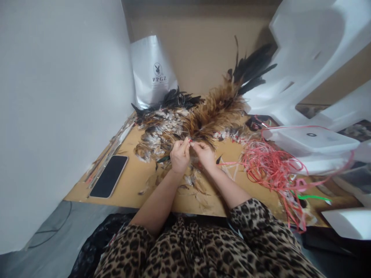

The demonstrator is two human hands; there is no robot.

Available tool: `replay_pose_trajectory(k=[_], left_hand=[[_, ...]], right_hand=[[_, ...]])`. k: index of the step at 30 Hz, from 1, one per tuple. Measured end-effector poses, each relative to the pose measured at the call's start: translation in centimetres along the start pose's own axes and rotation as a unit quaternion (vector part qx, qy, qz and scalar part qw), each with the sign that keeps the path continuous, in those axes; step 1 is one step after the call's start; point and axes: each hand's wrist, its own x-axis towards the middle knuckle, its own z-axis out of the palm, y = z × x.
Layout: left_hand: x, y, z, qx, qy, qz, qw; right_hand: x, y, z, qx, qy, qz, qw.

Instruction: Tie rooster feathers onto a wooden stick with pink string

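Observation:
Near the middle of the table [139, 181], my left hand [180, 156] and my right hand [206, 155] meet, thumbs and fingertips pinched together. Between the fingertips shows a small bit of red string [190, 141], at the near end of a bundle of brown feathers [223, 98]. My left hand is closed on the bundle's stem end. My right hand is closed on the red string, its fingertips partly hidden. The bundle slants away to the back right and ends in long black feathers [255, 63]. Loose feathers [193, 181] lie under my wrists.
A heap of pale and brown feathers [159, 127] lies left of the bundle, before a silver bag [152, 73]. A phone [109, 176] rests at the left. On the right are tangled red plastic strings [268, 164], a white device [313, 143] and a white chair-like form [307, 50].

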Motion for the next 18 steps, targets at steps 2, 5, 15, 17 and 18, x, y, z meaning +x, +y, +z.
replay_pose_trajectory(k=[2, 5, 15, 17, 18], left_hand=[[-0.3, 0.1, 0.2, 0.03, -0.015, 0.031, 0.999], [-0.5, 0.3, 0.5, 0.058, -0.029, 0.079, 0.995], [-0.9, 1.1, 0.7, -0.017, -0.026, 0.068, 0.997], [-0.9, 1.6, 0.7, -0.079, -0.022, 0.032, 0.996], [-0.9, 1.9, 0.8, -0.117, -0.02, 0.007, 0.993]], right_hand=[[0.1, 0.2, -0.2, 0.022, 0.006, 0.011, 1.0], [0.2, 0.3, -0.6, 0.039, 0.018, 0.002, 0.999], [-0.2, -0.7, -0.7, 0.103, 0.024, -0.007, 0.994], [0.2, -0.3, -0.9, 0.126, 0.009, -0.01, 0.992], [0.3, -0.1, -1.1, 0.133, -0.002, -0.013, 0.991]])
